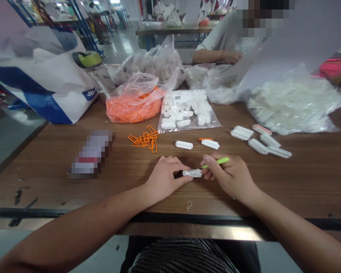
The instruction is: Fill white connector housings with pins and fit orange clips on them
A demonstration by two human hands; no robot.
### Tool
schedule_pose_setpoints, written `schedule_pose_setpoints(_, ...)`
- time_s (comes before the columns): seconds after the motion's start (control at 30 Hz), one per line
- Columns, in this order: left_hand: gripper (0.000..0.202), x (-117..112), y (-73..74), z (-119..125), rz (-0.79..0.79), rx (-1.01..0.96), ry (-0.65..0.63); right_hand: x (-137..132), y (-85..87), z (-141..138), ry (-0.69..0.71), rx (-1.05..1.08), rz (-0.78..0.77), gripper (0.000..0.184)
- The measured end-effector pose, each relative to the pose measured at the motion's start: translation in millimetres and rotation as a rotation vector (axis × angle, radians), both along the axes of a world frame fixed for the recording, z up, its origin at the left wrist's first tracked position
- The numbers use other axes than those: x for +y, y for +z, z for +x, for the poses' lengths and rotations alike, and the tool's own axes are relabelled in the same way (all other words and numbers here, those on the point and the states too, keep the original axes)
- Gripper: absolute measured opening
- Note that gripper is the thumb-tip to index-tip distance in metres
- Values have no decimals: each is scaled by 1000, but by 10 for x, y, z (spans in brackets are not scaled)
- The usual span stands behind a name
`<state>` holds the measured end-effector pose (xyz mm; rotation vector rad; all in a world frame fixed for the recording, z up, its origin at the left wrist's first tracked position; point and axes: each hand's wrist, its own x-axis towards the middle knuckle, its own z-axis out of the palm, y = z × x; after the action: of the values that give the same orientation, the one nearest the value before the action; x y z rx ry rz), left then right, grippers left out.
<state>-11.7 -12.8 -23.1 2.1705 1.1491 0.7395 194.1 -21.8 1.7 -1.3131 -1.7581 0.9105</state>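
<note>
My left hand (166, 176) pinches a small white plastic part (192, 173) with dark markings, thumb below and fingers above it. In my right hand (230, 172) is a thin pick-like tool with a green handle (223, 160); its metal shaft points left and reaches the top edge of the white part. Whether the tip touches it I cannot tell. Just beyond my hands lie one white piece (184, 145) and another white piece (210, 144), with an orange strip (205, 138) behind it. Several orange rectangular frames (144, 140) lie in a loose pile to the left.
Behind are a bag of orange frames (133, 108), a flat bag of white parts (187, 110) and a large bag of white pieces (295, 100). Several white pieces (258, 146) lie right. A bottle (98, 74) stands by a shopping bag (39, 83). A person (216, 47) sits opposite.
</note>
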Motion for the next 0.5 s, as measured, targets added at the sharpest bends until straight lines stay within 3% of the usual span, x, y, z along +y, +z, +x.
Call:
schedule_pose_setpoints(0.23, 13, -10, 43, 6, -4, 10, 3, -35, 72, -62, 31, -123, 115, 35)
schedule_pose_setpoints(0.5, 15, 0, 29, 18, 1, 10, 6, -10, 44, -37, -91, 129, -24, 36)
